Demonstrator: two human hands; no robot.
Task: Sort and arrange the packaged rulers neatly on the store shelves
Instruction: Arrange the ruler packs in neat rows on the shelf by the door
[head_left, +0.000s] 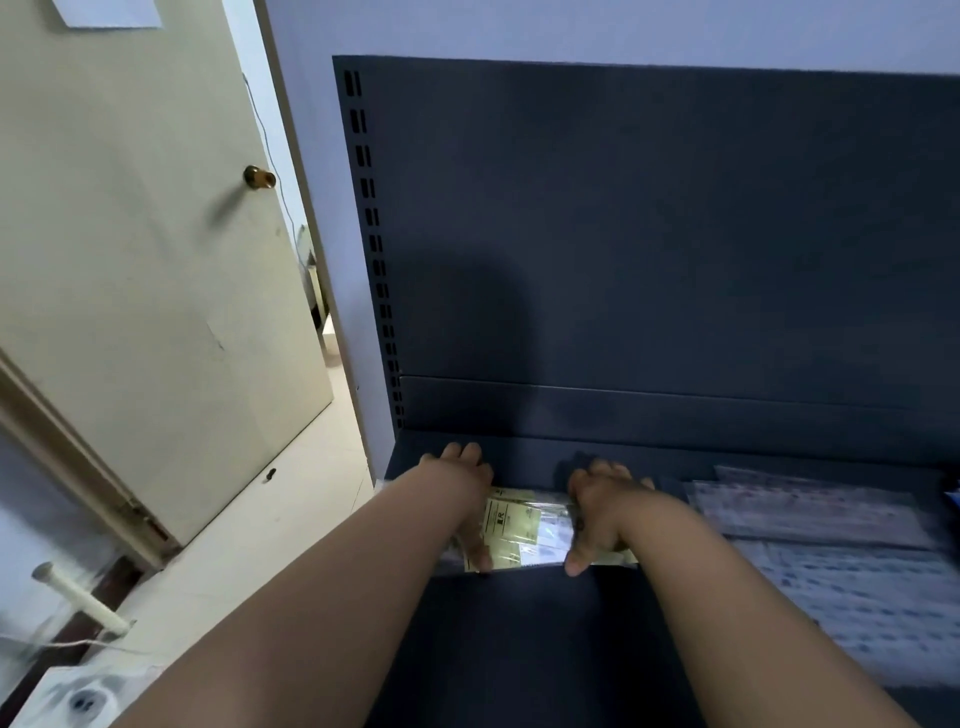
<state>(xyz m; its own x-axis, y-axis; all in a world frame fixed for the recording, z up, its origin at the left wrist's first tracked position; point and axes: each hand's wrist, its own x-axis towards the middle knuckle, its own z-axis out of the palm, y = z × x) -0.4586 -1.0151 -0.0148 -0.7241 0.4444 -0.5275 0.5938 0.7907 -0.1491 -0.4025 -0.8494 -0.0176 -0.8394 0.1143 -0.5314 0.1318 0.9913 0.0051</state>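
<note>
Before you stands a dark blue metal shelving unit (649, 234), its flat back panel filling the far right of the view, with a row of slots running down its left upright. To its left an open cream door (130, 260) leans away over a pale tiled floor (291, 509).

The unit's dark blue shelf board (519, 634) runs from you to the back panel. On its right side lies a spread of clear plastic ruler packets (831, 545), overlapping one another and too blurred to count.

Both your forearms reach out over the board. Your left hand (470, 493) and your right hand (602, 514) sit side by side at the far left of the board, and each holds one end of a flat bundle of packaged rulers (524, 519), clear-wrapped with pale yellow-green label cards. Each thumb presses the bundle's near edge and the fingers reach over its far side, so both grips are closed on it. The bundle lies across the board, left of the clear packets and close to them; whether the two touch is hidden by your right hand. You cannot tell whether it rests on the board or is lifted.

On the door sits a small brass door knob (258, 178). Near left, by the floor, a white plastic rod (78, 597) juts out.
</note>
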